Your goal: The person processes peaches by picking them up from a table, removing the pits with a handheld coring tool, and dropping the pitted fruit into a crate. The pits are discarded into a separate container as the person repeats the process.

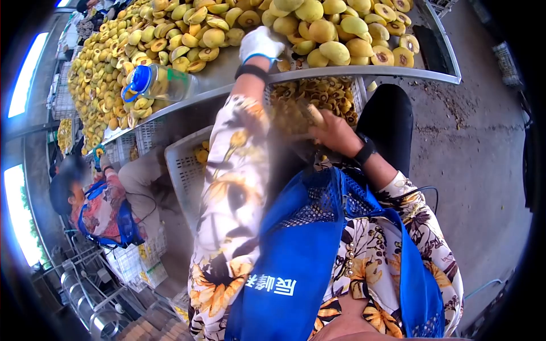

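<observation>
My left hand (260, 45), in a white glove, is over the metal table (224, 65) at the near edge of a heap of halved yellow peaches (335, 34). Its fingers are curled, and whatever they hold is hidden. Lower down, my bare right hand (335, 133) is closed around a pale yellowish-brown thing (314, 115), too blurred to name. It hovers in front of the table edge, above a crate of cut peach pieces (338, 94). Motion smears the area left of my right hand.
A clear plastic jug with a blue lid (142, 82) lies on the table against the peaches. Beneath the table, a white plastic crate (185, 165) stands left of my knees. A co-worker (102, 199) sits further left. Debris (449, 105) litters the floor at right.
</observation>
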Available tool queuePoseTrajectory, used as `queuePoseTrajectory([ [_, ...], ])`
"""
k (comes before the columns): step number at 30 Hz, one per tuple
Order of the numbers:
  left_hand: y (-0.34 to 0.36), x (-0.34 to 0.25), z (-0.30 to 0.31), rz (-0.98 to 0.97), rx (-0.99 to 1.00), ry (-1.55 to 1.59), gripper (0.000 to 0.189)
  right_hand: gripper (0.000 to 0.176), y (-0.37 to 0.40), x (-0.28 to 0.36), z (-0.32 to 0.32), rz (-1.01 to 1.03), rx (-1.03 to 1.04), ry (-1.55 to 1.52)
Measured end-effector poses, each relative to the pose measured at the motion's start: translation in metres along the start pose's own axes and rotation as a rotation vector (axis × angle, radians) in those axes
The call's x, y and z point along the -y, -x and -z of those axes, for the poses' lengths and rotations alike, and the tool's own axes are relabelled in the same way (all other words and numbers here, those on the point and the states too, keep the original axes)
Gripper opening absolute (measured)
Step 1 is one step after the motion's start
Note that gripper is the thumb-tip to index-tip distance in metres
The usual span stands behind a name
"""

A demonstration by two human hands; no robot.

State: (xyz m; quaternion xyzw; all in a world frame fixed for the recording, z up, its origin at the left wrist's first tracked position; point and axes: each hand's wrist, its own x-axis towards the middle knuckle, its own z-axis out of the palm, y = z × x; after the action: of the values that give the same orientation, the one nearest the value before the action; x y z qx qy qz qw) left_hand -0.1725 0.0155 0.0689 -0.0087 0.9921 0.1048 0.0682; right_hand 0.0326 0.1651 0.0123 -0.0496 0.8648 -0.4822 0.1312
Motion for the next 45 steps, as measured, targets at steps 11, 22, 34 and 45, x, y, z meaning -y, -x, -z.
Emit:
queuePoseTrajectory([
  [11, 0.143, 0.035, -0.013, 0.316, 0.070, 1.946, 0.053, 0.029, -0.016, 0.059, 0.003, 0.076, -0.043, -0.035],
  [22, 0.167, 0.001, -0.054, -0.067, -0.240, 1.796, 0.038, 0.026, 0.001, 0.054, -0.008, 0.077, -0.173, 0.020],
  [34, 0.164, 0.009, -0.062, -0.102, -0.337, 1.548, 0.032, 0.016, 0.005, 0.054, -0.010, -0.021, -0.064, -0.058],
  [45, 0.150, 0.027, -0.036, 0.193, 0.256, 1.712, 0.033, 0.016, 0.003, 0.055, -0.006, 0.011, 0.136, -0.161],
])
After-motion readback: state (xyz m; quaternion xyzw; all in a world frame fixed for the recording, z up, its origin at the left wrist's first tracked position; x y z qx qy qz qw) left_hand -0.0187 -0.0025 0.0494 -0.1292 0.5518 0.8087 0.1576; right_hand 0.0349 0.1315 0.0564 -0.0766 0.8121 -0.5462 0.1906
